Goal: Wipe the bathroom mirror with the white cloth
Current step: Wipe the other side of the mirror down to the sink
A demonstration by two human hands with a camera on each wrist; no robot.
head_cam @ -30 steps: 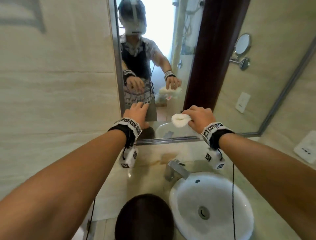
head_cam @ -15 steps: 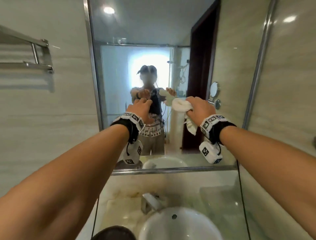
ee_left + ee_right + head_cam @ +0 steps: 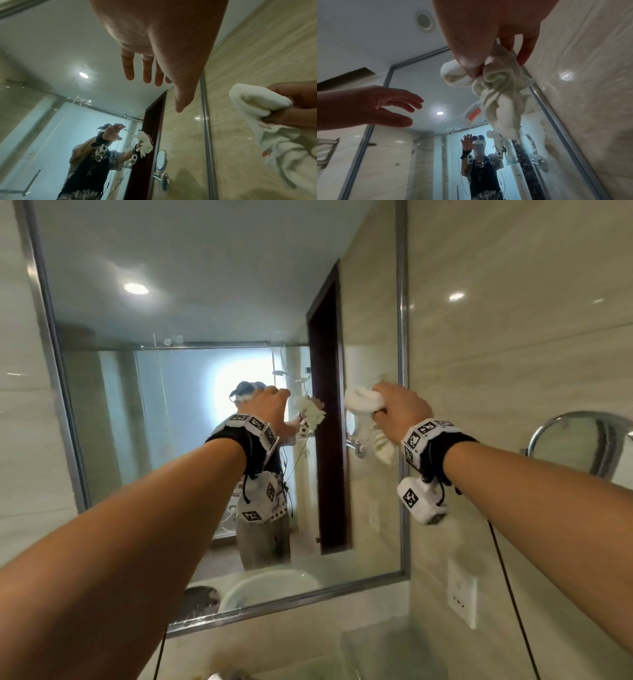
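Hands come first: the right hand (image 3: 400,409) grips the bunched cloth (image 3: 363,405) up by the mirror's right edge, and the left hand (image 3: 269,405) is raised with fingers loose, holding nothing. Beyond them the mirror (image 3: 191,302) shows no wipe marks, so most wiping seems left, though whether cloth meets glass is unclear.

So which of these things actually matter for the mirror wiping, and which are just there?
In the job:
- large metal-framed wall mirror
- bunched white terry cloth, gripped by the right hand
- left hand, fingers spread, holding nothing

Just there:
- round chrome shaving mirror
- white wall socket
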